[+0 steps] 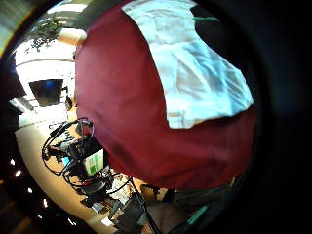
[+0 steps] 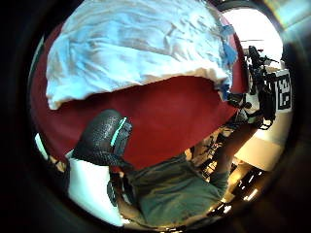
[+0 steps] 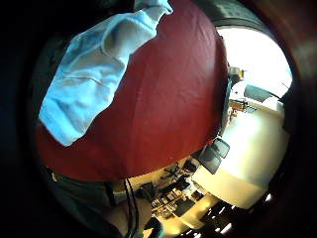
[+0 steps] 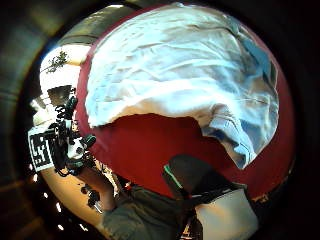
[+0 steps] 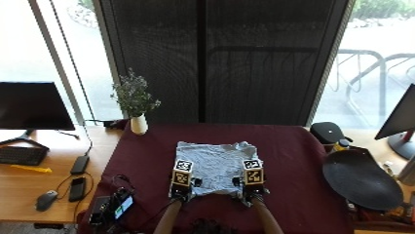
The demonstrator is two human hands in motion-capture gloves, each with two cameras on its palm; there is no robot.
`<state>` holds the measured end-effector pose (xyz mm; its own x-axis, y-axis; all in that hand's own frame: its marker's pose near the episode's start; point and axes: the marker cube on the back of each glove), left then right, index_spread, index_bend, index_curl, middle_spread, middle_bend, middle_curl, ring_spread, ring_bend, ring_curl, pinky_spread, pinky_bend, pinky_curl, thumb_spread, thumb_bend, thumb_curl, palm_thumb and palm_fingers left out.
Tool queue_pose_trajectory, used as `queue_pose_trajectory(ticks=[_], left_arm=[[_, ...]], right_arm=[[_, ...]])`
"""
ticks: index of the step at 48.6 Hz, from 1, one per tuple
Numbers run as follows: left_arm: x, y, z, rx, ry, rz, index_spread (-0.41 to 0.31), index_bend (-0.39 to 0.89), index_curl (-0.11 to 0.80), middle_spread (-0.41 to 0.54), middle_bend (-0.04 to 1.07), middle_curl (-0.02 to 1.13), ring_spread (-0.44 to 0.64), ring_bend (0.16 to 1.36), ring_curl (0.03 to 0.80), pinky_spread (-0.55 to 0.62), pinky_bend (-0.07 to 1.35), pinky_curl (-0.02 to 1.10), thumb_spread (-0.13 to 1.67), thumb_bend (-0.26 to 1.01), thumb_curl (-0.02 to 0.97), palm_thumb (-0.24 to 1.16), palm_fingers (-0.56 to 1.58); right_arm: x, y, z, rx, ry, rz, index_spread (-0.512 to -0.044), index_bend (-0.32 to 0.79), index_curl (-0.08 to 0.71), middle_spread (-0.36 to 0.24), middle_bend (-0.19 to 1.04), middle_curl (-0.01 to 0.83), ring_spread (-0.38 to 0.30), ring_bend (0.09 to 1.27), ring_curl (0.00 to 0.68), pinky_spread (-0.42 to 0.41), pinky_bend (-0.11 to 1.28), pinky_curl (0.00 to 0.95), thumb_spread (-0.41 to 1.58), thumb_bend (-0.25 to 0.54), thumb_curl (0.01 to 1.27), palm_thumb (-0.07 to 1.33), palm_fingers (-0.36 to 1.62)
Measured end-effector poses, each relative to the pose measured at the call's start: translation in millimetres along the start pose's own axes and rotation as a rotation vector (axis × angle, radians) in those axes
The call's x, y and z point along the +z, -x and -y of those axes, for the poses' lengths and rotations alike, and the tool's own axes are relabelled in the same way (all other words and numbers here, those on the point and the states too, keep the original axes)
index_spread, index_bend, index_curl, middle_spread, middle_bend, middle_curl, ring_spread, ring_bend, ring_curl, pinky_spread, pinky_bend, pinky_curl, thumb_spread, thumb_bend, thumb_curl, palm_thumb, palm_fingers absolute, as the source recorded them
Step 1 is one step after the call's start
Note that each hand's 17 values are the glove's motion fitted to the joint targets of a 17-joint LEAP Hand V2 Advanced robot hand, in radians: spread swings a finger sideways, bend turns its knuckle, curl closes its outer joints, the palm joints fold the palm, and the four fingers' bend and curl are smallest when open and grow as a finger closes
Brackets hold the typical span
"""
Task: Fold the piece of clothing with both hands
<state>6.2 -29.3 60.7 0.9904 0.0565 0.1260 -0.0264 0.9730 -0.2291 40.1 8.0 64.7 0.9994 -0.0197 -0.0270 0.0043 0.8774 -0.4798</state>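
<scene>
A light grey-blue garment (image 5: 214,165) lies spread flat on the dark maroon tablecloth (image 5: 292,161), a little creased, with its near right corner turned over (image 4: 240,145). My left hand (image 5: 181,195) hovers at the garment's near left edge and my right hand (image 5: 253,196) at its near right edge. In the left thumb side palm view the left thumb (image 2: 104,138) stands free over bare tablecloth, short of the garment's hem (image 2: 146,80). The right thumb (image 4: 192,175) is likewise apart from the cloth. Neither hand holds anything that I can see.
A white vase of flowers (image 5: 138,124) stands at the table's far left corner. A small device with cables (image 5: 113,207) sits at the near left corner. A black round dish (image 5: 360,178) lies off the right edge. A wooden desk with monitor (image 5: 32,105) is left.
</scene>
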Motion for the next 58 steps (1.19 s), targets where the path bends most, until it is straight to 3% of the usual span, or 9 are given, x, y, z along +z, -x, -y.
queue_pose_trajectory(ticks=[4,8,18,29,33,37,44,52,58], left_arm=[[0.9,2.8,-5.9,-0.015,0.021,0.020,-0.060,0.12,0.251,0.029,0.26,0.41,0.21,0.62,0.320,0.34,0.47,0.32,1.04,-0.02,0.328,0.42,0.28],[9.3,-3.8,-8.7,0.023,0.070,-0.042,-0.059,0.12,0.254,0.030,0.25,0.41,0.21,0.62,0.321,0.34,0.48,0.33,1.03,-0.02,0.332,0.43,0.28],[20.9,-2.2,-11.6,0.029,0.091,-0.099,-0.080,0.22,0.301,0.008,0.24,0.41,0.17,0.59,0.310,0.31,0.42,0.32,1.07,-0.01,0.335,0.47,0.40],[27.6,-4.1,4.9,0.034,-0.198,-0.019,-0.156,0.27,0.373,-0.075,0.21,0.41,0.03,0.55,0.308,0.22,0.32,0.31,1.14,-0.01,0.332,0.51,0.66],[56.6,-4.9,44.6,0.038,-0.320,0.021,-0.186,0.27,0.390,-0.141,0.23,0.42,-0.06,0.55,0.315,0.15,0.28,0.30,1.16,0.00,0.337,0.54,0.83],[49.8,-5.1,38.5,0.052,-0.364,0.056,-0.219,0.26,0.401,-0.198,0.26,0.42,-0.16,0.55,0.323,0.08,0.22,0.30,1.17,0.01,0.347,0.60,0.99],[36.4,0.1,8.4,0.091,-0.188,0.026,-0.264,0.19,0.412,-0.277,0.33,0.47,-0.29,0.59,0.362,-0.03,0.17,0.31,1.16,0.00,0.360,0.65,1.17],[11.0,9.7,-34.9,0.214,0.121,-0.008,-0.284,0.19,0.431,-0.319,0.39,0.49,-0.34,0.60,0.382,-0.08,0.14,0.31,1.15,-0.02,0.360,0.65,1.18],[-18.6,17.4,-46.8,0.274,0.171,-0.059,-0.297,0.22,0.453,-0.338,0.46,0.51,-0.35,0.58,0.386,-0.06,0.09,0.27,1.16,-0.02,0.354,0.66,1.16]], right_arm=[[2.3,7.6,-15.1,-0.050,0.112,0.060,-0.375,0.10,0.198,0.038,0.16,0.233,0.190,0.28,0.235,0.269,0.80,0.358,0.99,-0.015,0.32,0.45,-0.09],[5.0,-6.1,-2.8,0.056,-0.019,-0.050,-0.369,0.10,0.191,0.038,0.16,0.231,0.191,0.29,0.239,0.267,0.81,0.360,0.99,-0.008,0.33,0.49,-0.08],[16.5,-3.9,3.5,0.021,-0.014,0.039,-0.351,0.15,0.200,0.017,0.18,0.237,0.143,0.37,0.262,0.216,0.80,0.353,1.02,0.011,0.36,0.64,0.08],[13.9,9.8,11.6,-0.040,-0.240,0.029,-0.342,0.33,0.315,-0.131,0.21,0.286,-0.064,0.42,0.287,0.103,0.57,0.292,1.14,0.102,0.42,0.87,0.58],[9.9,8.0,10.0,-0.009,-0.330,-0.037,-0.332,0.33,0.345,-0.171,0.22,0.308,-0.119,0.44,0.308,0.045,0.52,0.292,1.16,0.122,0.43,0.93,0.73],[13.5,3.2,11.3,0.012,-0.359,-0.071,-0.325,0.24,0.341,-0.180,0.23,0.328,-0.177,0.48,0.321,-0.042,0.51,0.295,1.15,0.128,0.45,0.97,0.92],[29.6,-10.0,22.3,-0.038,-0.302,-0.008,-0.308,0.14,0.341,-0.189,0.19,0.349,-0.250,0.52,0.355,-0.173,0.52,0.320,1.11,0.109,0.46,1.02,1.12],[1.4,-8.0,-18.3,-0.170,-0.099,0.097,-0.303,0.14,0.345,-0.202,0.22,0.383,-0.289,0.56,0.387,-0.272,0.54,0.352,1.03,0.054,0.46,1.03,1.25],[-36.0,-12.1,-28.8,-0.228,-0.030,0.136,-0.298,0.14,0.346,-0.211,0.24,0.404,-0.295,0.58,0.396,-0.303,0.54,0.360,0.99,0.021,0.46,1.05,1.28]])
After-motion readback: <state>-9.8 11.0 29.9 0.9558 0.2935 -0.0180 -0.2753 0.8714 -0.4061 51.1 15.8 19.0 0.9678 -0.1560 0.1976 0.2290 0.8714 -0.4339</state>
